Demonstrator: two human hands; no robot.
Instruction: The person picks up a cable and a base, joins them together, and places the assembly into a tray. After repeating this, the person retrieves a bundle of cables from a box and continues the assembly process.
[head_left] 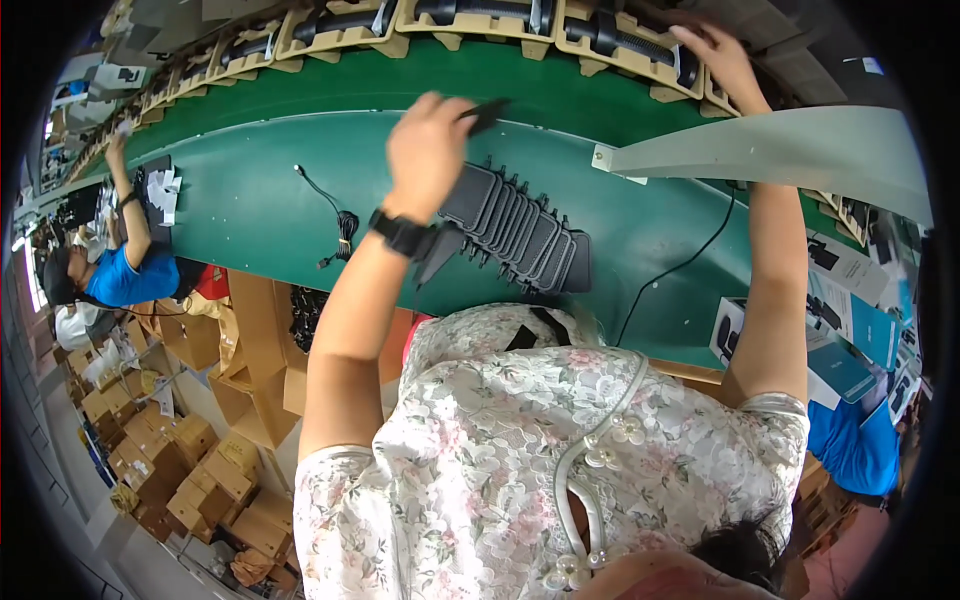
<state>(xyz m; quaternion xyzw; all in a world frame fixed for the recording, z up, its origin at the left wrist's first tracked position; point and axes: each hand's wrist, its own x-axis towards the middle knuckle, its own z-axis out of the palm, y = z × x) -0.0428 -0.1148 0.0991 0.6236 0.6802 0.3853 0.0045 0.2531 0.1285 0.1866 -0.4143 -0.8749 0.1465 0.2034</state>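
Observation:
My left hand (428, 150), with a black band on its wrist, is closed on a thin flat black piece (487, 116) held over the green bench. Below it, several ribbed dark grey panels with small side tabs (520, 225) lie in an overlapping slanted row. Another black flat piece (438, 255) shows beside the left wrist, partly hidden by it. My right hand (722, 62) reaches to the far side, its fingers stretched over the right end of a tan molded tray (625, 62) that holds a black cylindrical item. Whether the fingertips touch the item, I cannot tell.
More tan trays (335, 40) line the far green belt. A bundled black cable (345, 228) lies at left, a loose one (672, 270) at right. A grey metal arm (760, 150) crosses the right side, above printed boxes (845, 345). Co-workers in blue (135, 285) stand at both ends.

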